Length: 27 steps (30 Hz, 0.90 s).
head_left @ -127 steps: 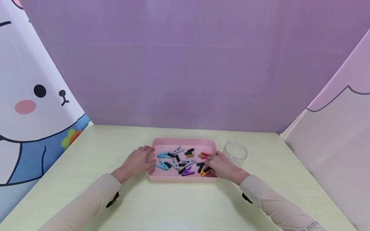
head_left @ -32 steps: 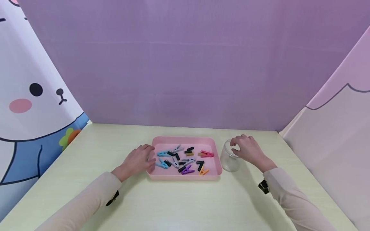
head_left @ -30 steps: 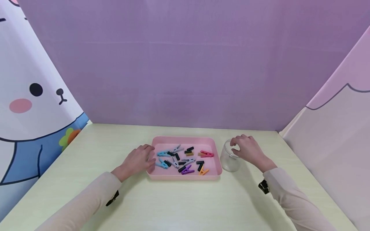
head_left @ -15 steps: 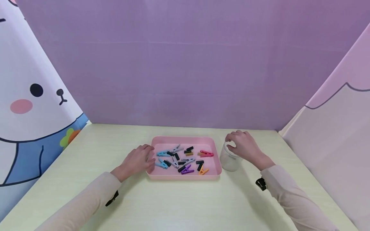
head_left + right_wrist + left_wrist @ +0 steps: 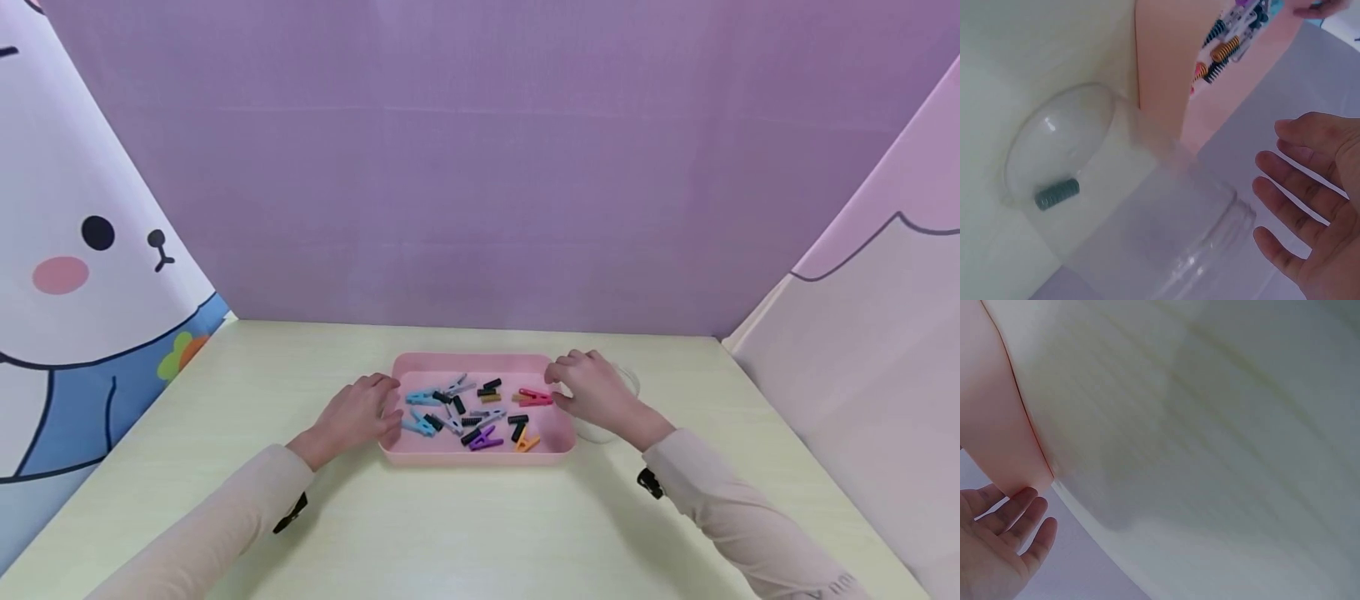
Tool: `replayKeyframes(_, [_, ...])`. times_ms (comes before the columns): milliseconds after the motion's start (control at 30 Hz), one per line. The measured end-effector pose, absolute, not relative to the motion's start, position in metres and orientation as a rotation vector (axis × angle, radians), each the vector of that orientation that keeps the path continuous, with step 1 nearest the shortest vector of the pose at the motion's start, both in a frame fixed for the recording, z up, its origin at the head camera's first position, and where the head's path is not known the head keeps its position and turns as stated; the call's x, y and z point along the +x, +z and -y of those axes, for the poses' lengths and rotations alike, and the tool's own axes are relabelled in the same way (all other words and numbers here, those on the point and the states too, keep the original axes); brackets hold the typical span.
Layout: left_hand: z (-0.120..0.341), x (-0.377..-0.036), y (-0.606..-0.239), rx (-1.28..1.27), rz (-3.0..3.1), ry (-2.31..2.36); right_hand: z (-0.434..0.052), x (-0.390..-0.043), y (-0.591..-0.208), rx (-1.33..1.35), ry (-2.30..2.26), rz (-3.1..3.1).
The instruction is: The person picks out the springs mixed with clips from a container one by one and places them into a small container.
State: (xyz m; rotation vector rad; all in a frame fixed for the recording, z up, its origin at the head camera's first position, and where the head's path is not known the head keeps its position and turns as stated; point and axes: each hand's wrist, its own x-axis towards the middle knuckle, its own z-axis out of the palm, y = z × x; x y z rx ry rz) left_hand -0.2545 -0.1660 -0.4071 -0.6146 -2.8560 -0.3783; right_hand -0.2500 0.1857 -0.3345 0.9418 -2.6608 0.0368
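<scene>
My left hand rests at the left end of the pink tray, its fingertips at the end wall. Loosely bent, the fingers of my right hand hover over the tray's right rim with nothing between them. Just inside that rim lies a red clothespin. Purple, orange and light blue clothespins share the tray with grey ones and several black and gold coil springs. Behind my right hand stands a clear jar; one dark spring lies at its bottom.
The pale wooden table carries tray and jar, the jar close beside the tray's right end. A purple cloth wall rises at the back, with printed panels at left and right.
My right hand went from the tray's right part to over the jar's mouth, then back left to the tray's right rim. My left hand stayed at the tray's left end.
</scene>
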Motion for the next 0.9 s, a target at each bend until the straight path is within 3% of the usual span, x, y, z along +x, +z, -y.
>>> replayKeyframes(900, [0.164,-0.257,-0.409,-0.594,2.874,-0.362,-0.162,-0.268,-0.39,1.015,0.01,2.807])
